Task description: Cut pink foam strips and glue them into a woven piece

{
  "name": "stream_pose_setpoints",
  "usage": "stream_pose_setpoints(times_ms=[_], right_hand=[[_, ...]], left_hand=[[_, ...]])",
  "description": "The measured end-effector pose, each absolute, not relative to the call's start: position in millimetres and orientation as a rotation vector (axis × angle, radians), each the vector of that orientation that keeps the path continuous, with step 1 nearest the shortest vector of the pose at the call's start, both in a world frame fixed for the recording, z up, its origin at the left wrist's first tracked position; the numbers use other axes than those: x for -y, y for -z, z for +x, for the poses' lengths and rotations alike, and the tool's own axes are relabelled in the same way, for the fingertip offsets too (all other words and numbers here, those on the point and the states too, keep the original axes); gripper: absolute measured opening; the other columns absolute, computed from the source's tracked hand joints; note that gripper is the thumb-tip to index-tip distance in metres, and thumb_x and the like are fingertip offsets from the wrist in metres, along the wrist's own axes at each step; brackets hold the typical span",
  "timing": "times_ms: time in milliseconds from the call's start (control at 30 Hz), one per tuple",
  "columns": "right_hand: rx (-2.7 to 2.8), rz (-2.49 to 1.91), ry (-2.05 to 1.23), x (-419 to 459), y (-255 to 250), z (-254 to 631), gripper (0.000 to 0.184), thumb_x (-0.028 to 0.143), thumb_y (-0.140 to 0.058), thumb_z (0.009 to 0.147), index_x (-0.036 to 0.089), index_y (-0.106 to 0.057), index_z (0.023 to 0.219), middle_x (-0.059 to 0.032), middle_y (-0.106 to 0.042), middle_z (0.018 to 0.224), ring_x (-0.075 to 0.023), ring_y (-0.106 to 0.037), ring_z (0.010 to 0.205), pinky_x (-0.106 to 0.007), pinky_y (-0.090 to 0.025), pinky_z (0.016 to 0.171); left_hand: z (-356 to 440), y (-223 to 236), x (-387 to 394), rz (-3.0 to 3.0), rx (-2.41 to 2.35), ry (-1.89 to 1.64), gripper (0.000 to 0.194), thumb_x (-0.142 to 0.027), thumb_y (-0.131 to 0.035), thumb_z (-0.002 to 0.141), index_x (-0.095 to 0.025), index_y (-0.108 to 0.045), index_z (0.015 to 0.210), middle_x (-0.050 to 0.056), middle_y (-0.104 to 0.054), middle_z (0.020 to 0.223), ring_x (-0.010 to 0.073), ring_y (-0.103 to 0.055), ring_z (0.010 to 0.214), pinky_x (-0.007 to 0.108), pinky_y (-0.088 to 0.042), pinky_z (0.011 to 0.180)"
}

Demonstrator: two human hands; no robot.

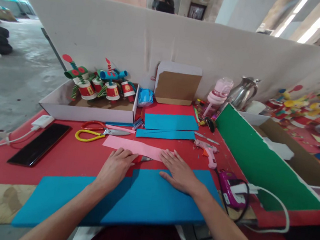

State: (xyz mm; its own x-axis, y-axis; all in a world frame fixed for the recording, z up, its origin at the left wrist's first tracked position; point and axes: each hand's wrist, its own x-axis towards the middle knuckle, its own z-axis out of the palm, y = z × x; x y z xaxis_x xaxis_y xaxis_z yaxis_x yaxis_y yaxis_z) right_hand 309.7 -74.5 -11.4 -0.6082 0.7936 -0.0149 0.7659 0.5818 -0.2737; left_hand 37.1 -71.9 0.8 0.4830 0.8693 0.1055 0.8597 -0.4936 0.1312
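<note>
A strip of pink paper (140,147) lies across the red tabletop in front of me. My left hand (116,165) rests at its near edge, fingers bent and lying down on the paper. My right hand (177,171) is flat on the strip's right end with its fingers stretched out and the thumb apart. Between the hands, a small grey object (146,159) shows at the paper's near edge; its kind is unclear. Blue sheets (164,195) lie under my wrists. Beyond the strip are scissors (104,131) with red and yellow handles and cut blue paper (171,122).
On the right are a pink glue gun (207,152), a purple power strip (231,190) with cables, and a green-sided box (260,161). A black phone (40,143) lies at left. Behind stand a white box (90,112) of paper-cup figures and a pink bottle (219,94).
</note>
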Motion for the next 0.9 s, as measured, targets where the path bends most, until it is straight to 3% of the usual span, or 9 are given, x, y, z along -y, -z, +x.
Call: stream_pose_setpoints(times_ms=[200,600,900], right_hand=[[2.728,-1.367,-0.414,75,9,309,0.075,0.063,-0.024,0.098,0.012,-0.030,0.152,-0.0117,-0.029,0.158,-0.0255,-0.019,0.149,-0.049,-0.017,0.123],[2.545,-1.339,-0.526,81,2,323,0.062,0.054,-0.029,0.101,0.024,-0.025,0.154,-0.0056,-0.033,0.157,-0.0223,-0.026,0.147,-0.048,-0.024,0.122],[2.503,-1.334,-0.518,92,8,338,0.053,0.047,-0.036,0.101,0.024,-0.039,0.149,-0.0082,-0.044,0.151,-0.0246,-0.036,0.143,-0.053,-0.029,0.119]], left_hand=[[40,-1,73,2.665,-1.544,-0.219,0.039,-0.016,-0.037,0.097,-0.020,-0.063,0.125,0.012,-0.066,0.114,0.0262,-0.055,0.101,0.038,-0.044,0.085],[46,-1,73,2.641,-1.531,-0.225,0.040,-0.016,-0.037,0.096,-0.020,-0.063,0.125,0.012,-0.066,0.112,0.0262,-0.055,0.100,0.038,-0.044,0.085],[47,0,73,2.688,-1.522,-0.239,0.041,-0.017,-0.035,0.096,-0.020,-0.062,0.126,0.013,-0.066,0.111,0.0278,-0.055,0.100,0.040,-0.044,0.084]])
